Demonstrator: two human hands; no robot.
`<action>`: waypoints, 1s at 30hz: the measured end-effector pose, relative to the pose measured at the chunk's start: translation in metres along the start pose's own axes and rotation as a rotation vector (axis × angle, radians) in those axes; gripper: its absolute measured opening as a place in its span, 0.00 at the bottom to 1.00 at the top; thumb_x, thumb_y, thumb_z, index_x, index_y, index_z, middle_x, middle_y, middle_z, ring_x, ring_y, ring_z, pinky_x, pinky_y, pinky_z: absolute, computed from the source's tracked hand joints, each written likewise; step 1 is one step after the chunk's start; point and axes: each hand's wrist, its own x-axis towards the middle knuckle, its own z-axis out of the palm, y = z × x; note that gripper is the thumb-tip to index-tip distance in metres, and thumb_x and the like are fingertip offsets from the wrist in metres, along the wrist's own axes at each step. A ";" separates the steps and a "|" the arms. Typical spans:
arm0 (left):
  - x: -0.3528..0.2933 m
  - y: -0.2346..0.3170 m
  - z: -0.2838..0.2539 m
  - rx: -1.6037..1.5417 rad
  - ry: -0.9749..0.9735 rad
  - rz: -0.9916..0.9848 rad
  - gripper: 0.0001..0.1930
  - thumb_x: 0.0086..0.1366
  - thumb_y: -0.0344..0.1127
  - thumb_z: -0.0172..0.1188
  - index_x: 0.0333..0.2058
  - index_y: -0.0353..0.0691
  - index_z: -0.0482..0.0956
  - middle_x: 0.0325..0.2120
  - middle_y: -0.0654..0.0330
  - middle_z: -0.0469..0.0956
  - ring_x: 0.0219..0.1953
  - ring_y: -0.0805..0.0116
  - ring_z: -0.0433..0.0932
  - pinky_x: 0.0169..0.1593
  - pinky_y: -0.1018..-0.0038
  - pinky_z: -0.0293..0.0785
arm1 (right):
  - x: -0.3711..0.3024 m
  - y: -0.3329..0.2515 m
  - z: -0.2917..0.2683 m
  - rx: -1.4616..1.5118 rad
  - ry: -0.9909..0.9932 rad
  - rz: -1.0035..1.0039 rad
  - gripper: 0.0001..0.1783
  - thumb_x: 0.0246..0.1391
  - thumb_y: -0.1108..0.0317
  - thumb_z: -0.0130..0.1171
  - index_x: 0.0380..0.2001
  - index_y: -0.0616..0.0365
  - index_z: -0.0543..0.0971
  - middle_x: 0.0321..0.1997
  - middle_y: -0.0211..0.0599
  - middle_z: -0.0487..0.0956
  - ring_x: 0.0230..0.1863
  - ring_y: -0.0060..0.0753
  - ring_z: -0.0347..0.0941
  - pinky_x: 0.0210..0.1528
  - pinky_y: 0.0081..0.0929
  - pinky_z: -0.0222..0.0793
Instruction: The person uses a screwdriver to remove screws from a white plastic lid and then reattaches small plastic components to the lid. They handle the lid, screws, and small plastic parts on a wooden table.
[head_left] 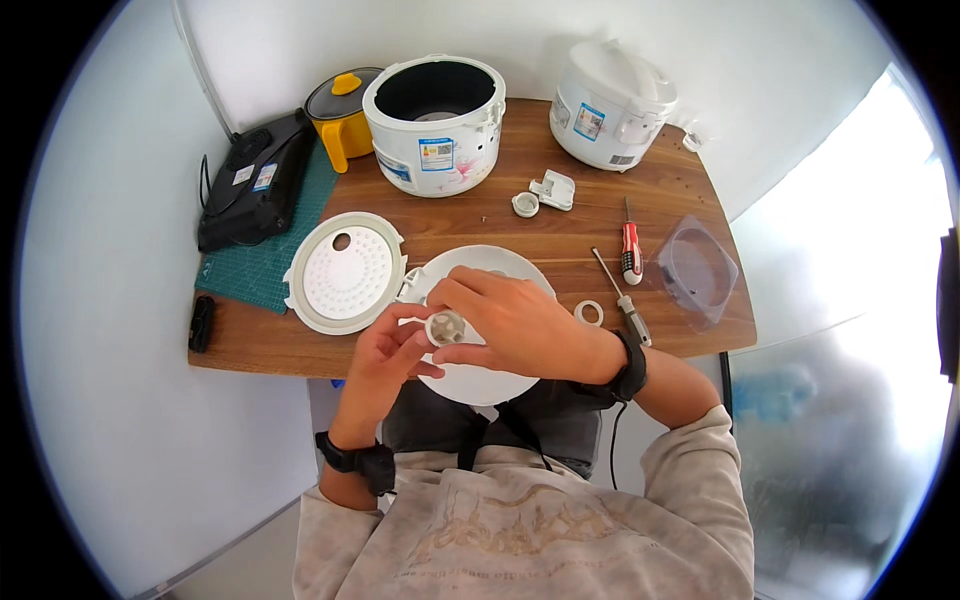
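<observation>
Between my hands is a small round white plastic cap [446, 329] with ribs inside, its hollow side facing up. My left hand [383, 358] grips its left side with the fingertips. Curled over from the right, my right hand [525, 325] has its thumb and fingers closed around the other side. Below both hands lies a large round white rice cooker lid shell [490, 385], overhanging the table's near edge. Its hinge side meets an inner lid [348, 272] with a dotted white plate and one round hole, lying to the left.
Behind stand an open rice cooker body [437, 155], a closed rice cooker [612, 105] and a yellow pot [345, 130]. Small white parts [555, 190], a ring [589, 313], two screwdrivers [631, 250] and a clear plastic tray [697, 265] lie rightward. A black device [260, 185] rests on a green mat [245, 265].
</observation>
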 end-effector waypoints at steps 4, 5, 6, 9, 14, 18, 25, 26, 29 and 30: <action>-0.001 -0.004 0.002 -0.276 -0.027 0.020 0.20 0.72 0.33 0.57 0.59 0.38 0.65 0.47 0.55 0.80 0.42 0.69 0.84 0.41 0.73 0.86 | 0.010 -0.002 0.000 0.081 -0.098 0.044 0.24 0.51 0.57 0.69 0.48 0.55 0.75 0.43 0.37 0.75 0.45 0.43 0.76 0.44 0.39 0.74; -0.002 -0.003 -0.001 -0.304 -0.033 0.020 0.20 0.71 0.33 0.57 0.59 0.38 0.65 0.47 0.55 0.80 0.42 0.69 0.84 0.41 0.73 0.86 | 0.013 -0.002 0.001 0.129 -0.103 0.047 0.24 0.52 0.57 0.70 0.49 0.54 0.75 0.43 0.37 0.76 0.45 0.43 0.77 0.43 0.37 0.74; -0.003 -0.003 -0.004 -0.333 -0.041 0.021 0.20 0.71 0.32 0.57 0.58 0.38 0.65 0.47 0.55 0.79 0.43 0.69 0.84 0.41 0.73 0.87 | 0.015 -0.001 0.002 0.176 -0.109 0.051 0.25 0.52 0.57 0.70 0.50 0.54 0.75 0.43 0.36 0.77 0.44 0.43 0.77 0.41 0.35 0.74; -0.003 -0.007 -0.016 -0.329 -0.077 0.045 0.18 0.70 0.31 0.58 0.55 0.39 0.66 0.46 0.54 0.79 0.45 0.67 0.83 0.41 0.73 0.87 | 0.017 0.002 -0.003 0.071 -0.036 -0.072 0.24 0.55 0.58 0.67 0.52 0.53 0.75 0.41 0.38 0.79 0.43 0.42 0.78 0.41 0.36 0.75; -0.013 -0.009 -0.026 -0.267 -0.017 0.071 0.18 0.67 0.31 0.62 0.53 0.38 0.68 0.44 0.56 0.79 0.45 0.66 0.83 0.43 0.72 0.86 | 0.036 0.082 -0.048 -0.194 -0.125 0.334 0.24 0.57 0.61 0.62 0.56 0.54 0.73 0.43 0.46 0.82 0.43 0.49 0.80 0.45 0.38 0.75; -0.016 -0.015 -0.030 -0.280 -0.028 0.078 0.19 0.67 0.30 0.62 0.54 0.36 0.70 0.44 0.57 0.79 0.45 0.66 0.82 0.46 0.70 0.85 | 0.028 0.171 -0.064 -0.511 -0.194 0.540 0.29 0.54 0.63 0.61 0.59 0.56 0.69 0.47 0.54 0.81 0.50 0.56 0.77 0.50 0.47 0.72; -0.025 -0.010 -0.032 -0.331 0.000 0.074 0.19 0.68 0.30 0.59 0.56 0.35 0.70 0.46 0.55 0.79 0.46 0.66 0.82 0.45 0.73 0.83 | 0.032 0.197 -0.041 -0.548 -0.280 0.516 0.28 0.50 0.63 0.65 0.55 0.56 0.72 0.49 0.53 0.80 0.53 0.55 0.76 0.53 0.47 0.73; -0.024 -0.011 -0.033 -0.335 -0.013 0.080 0.19 0.68 0.30 0.59 0.56 0.35 0.70 0.47 0.54 0.79 0.46 0.66 0.82 0.44 0.73 0.83 | 0.029 0.213 -0.036 -0.555 -0.268 0.503 0.27 0.49 0.62 0.66 0.53 0.56 0.73 0.49 0.52 0.80 0.53 0.54 0.76 0.52 0.47 0.73; -0.025 -0.010 -0.034 -0.342 -0.017 0.083 0.19 0.68 0.30 0.58 0.56 0.35 0.70 0.47 0.53 0.79 0.46 0.66 0.82 0.44 0.75 0.82 | 0.027 0.224 -0.028 -0.548 -0.237 0.488 0.25 0.49 0.61 0.67 0.50 0.56 0.75 0.49 0.51 0.80 0.52 0.53 0.77 0.52 0.46 0.74; -0.025 -0.010 -0.035 -0.344 -0.013 0.082 0.19 0.68 0.30 0.58 0.56 0.36 0.70 0.48 0.53 0.79 0.45 0.66 0.82 0.44 0.75 0.81 | 0.027 0.224 -0.027 -0.542 -0.228 0.487 0.25 0.49 0.61 0.67 0.50 0.56 0.76 0.49 0.51 0.80 0.52 0.53 0.77 0.52 0.46 0.74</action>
